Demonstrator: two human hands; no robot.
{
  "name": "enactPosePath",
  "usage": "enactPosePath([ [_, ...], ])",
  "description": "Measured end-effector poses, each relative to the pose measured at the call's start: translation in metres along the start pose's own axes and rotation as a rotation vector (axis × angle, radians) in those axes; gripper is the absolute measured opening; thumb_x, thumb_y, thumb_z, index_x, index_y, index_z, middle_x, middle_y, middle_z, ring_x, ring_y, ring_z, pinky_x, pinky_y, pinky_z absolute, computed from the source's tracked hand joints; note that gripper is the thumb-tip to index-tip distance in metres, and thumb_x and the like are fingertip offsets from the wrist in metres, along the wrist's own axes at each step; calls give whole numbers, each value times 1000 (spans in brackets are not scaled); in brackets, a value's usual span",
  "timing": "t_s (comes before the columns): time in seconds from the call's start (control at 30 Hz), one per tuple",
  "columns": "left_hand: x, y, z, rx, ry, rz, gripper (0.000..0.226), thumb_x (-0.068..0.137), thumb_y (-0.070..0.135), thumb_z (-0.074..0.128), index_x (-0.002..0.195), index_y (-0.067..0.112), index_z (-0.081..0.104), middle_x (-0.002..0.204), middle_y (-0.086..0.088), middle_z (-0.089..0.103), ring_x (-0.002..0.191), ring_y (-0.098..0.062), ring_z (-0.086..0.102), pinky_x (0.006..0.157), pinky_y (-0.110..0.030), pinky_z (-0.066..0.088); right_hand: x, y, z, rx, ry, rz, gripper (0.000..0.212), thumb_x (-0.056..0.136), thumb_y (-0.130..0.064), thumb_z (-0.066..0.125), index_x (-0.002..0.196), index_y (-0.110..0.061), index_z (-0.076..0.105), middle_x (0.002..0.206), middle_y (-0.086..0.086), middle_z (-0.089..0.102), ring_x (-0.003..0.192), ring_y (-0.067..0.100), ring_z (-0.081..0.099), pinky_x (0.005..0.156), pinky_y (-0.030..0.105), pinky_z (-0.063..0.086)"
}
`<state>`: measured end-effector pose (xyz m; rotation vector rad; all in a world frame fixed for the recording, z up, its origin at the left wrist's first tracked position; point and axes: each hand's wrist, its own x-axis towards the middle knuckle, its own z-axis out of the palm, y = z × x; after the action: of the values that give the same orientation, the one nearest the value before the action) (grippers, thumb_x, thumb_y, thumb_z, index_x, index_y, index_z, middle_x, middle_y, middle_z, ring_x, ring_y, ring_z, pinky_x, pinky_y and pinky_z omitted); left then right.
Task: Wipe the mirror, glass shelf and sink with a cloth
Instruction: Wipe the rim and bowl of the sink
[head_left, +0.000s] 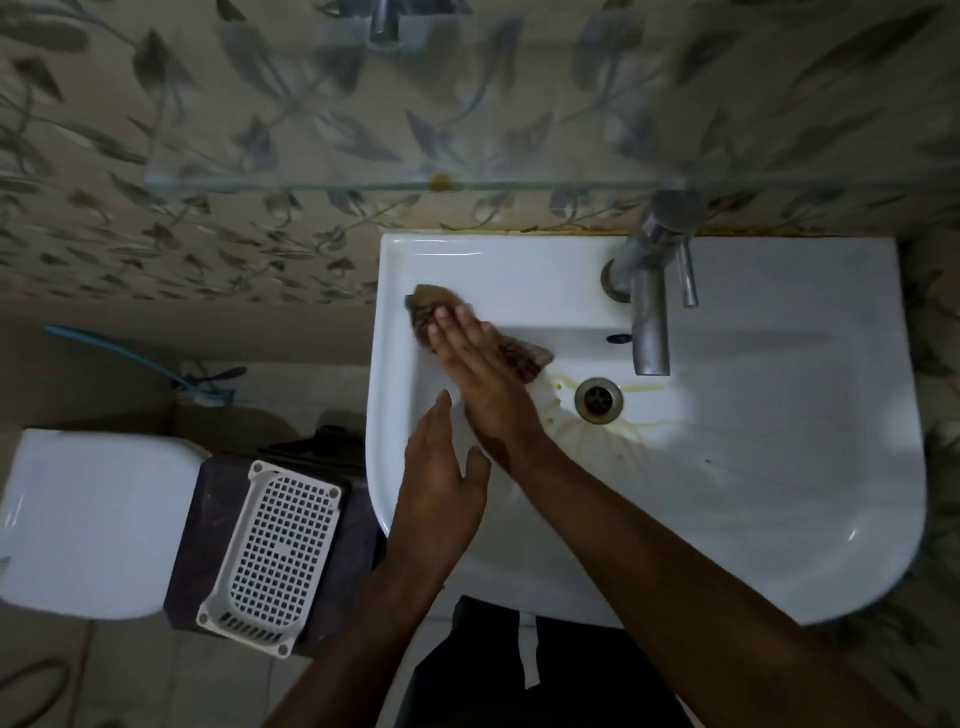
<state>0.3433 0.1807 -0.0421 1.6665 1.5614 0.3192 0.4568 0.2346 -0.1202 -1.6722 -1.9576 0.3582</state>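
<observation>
Two hands worked over the white sink (779, 493), and the layout around them read from the far left: a white toilet tank (93, 519), then a perforated white basket (270, 561) lying on a dark box beside the basin, apparently set there to keep the basin free for wiping. The left hand (441, 488) hovered at the sink's left rim, fingers loosely spread and holding nothing, probably for balance. Crossing over it, the right hand (483, 374) lay flat and fully extended, palm pressing the brown cloth (431, 306) against the back-left ledge and inner wall rather than gripping it, which suited a sweeping stroke. Further right sat the drain (598, 399), ringed by yellowish stains, under the steel tap (649, 301). The glass shelf (363, 182) ran above, against the leaf-patterned wall.
</observation>
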Motion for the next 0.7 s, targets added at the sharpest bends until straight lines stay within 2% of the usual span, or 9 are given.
enactPosePath([
  [0.07,0,-1,-8,7,41,18,65,95,11,57,153,14,29,154,-2,38,143,-17,33,113,-22,23,12,-9,5,44,-68,-28,61,90,8,24,149,2,36,158,16,32,149,34,24,124,47,17],
  [0.23,3,-4,-20,-11,78,70,66,93,6,58,153,15,32,152,1,40,139,-17,39,115,-35,33,-3,-16,-4,191,-93,83,62,91,18,38,150,2,32,160,17,27,152,30,19,125,40,16],
  [0.3,4,-1,-23,-34,80,107,66,91,3,56,151,18,35,144,14,42,132,-4,40,110,-17,31,-21,-25,-3,293,-109,178,57,96,8,50,150,-5,38,159,10,35,148,13,29,121,28,24],
  [0.37,5,1,-26,-82,84,129,65,89,-1,55,149,20,40,134,24,45,124,13,39,100,-1,26,-28,-32,-1,343,-102,347,41,96,-18,61,137,-17,59,140,-2,59,129,-7,49,109,16,35],
  [0.43,3,2,-28,-109,106,150,66,88,-3,54,146,26,41,125,35,43,118,23,38,93,3,27,-24,-40,5,529,-92,547,32,88,-41,73,112,-20,76,111,1,75,107,3,68,94,20,49],
  [0.47,2,2,-29,-110,125,168,66,88,-1,54,144,30,38,123,38,41,117,25,38,93,4,27,-17,-41,2,552,-100,611,32,88,-42,74,109,-19,78,106,1,76,102,6,70,88,18,52],
  [0.57,0,-3,-34,-109,164,217,66,89,5,54,144,35,32,134,27,43,125,11,40,102,-2,29,-3,-48,0,550,-13,667,39,98,-24,63,137,-17,59,122,-3,69,105,-1,64,88,7,45],
  [0.63,-1,-8,-38,-126,181,229,63,91,5,53,145,34,36,137,24,45,128,5,44,106,-10,34,-13,-54,2,588,-47,573,36,98,-34,62,131,-19,65,125,-1,69,114,6,62,89,11,48],
  [0.7,2,-15,-39,-125,198,229,54,93,3,53,141,28,48,136,21,51,127,0,50,106,-19,40,-39,-58,6,673,55,491,36,102,-34,54,132,-16,64,125,-4,67,120,5,58,98,18,47],
])
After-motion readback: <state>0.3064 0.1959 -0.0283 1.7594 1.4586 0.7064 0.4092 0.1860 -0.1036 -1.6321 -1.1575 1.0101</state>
